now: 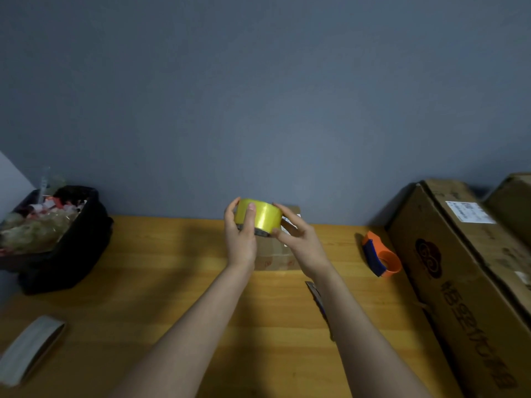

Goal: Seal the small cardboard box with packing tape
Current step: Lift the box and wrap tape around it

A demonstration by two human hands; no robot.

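Observation:
A yellow roll of packing tape [263,218] is held up between both hands above the far middle of the wooden table [161,268]. My left hand [240,237] grips its left side, thumb lying across the front of the roll. My right hand [298,239] holds its right side with fingers curled around the edge. The small cardboard box [273,255] sits on the table right behind and under the hands, mostly hidden; a white label shows on its top near the right hand.
An orange and blue tape dispenser [380,258] lies at the right. Large cardboard boxes [459,268] stand along the right edge. A black bin of scraps [61,239] sits at the far left. A grey empty tape core [28,349] lies front left. A dark tool [314,294] lies partly under my right forearm.

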